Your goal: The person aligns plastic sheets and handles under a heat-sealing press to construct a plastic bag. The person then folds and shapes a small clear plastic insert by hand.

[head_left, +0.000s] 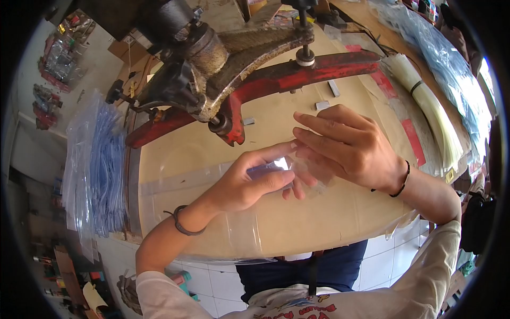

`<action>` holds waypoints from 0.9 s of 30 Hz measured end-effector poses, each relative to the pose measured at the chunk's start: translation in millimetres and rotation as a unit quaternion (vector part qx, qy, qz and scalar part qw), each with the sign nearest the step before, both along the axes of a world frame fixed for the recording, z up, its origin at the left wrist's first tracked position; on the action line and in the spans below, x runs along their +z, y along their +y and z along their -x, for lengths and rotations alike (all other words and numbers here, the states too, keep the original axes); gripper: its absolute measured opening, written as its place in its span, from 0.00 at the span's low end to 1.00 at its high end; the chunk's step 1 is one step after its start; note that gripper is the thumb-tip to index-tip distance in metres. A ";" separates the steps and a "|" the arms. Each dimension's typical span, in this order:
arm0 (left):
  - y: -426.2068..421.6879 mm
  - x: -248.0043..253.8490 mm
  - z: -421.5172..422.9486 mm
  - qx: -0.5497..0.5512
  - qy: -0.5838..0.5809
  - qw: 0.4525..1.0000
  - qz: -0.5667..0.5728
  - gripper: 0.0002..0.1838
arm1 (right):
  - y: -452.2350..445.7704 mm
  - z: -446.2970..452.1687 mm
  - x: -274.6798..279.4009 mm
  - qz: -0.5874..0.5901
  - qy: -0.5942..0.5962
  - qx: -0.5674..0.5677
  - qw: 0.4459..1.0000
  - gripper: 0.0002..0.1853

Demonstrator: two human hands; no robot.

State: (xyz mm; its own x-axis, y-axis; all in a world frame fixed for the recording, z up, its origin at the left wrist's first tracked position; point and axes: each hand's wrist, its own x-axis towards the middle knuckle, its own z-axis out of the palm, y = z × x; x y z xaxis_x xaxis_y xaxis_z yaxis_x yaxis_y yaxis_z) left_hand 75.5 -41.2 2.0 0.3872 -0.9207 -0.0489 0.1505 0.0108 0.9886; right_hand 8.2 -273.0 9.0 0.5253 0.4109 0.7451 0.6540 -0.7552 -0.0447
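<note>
Near the middle of the tan work surface (186, 154), my left hand (247, 181) holds a clear plastic piece (273, 167) between thumb and fingers. It shines brightly near the fingertips. My right hand (345, 143) is just to the right, its fingers bent around the far end of the see-through plastic. Exactly where the plastic ends between the hands is hard to make out. A clear plastic sheet (241, 228) lies under and beside my left forearm.
Above the hands stands a machine with a red arm (319, 69) and dark metal body (207, 53). Small metal pieces (322, 105) lie beneath it. Bluish plastic strips (109, 170) hang at the left; a tied pale bundle (425, 106) and more plastic (446, 58) lie right.
</note>
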 end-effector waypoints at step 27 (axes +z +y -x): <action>2.5 -0.9 0.4 0.009 -0.081 0.997 0.011 0.23 | -0.5 0.4 16.1 -0.473 0.539 0.104 0.689 0.12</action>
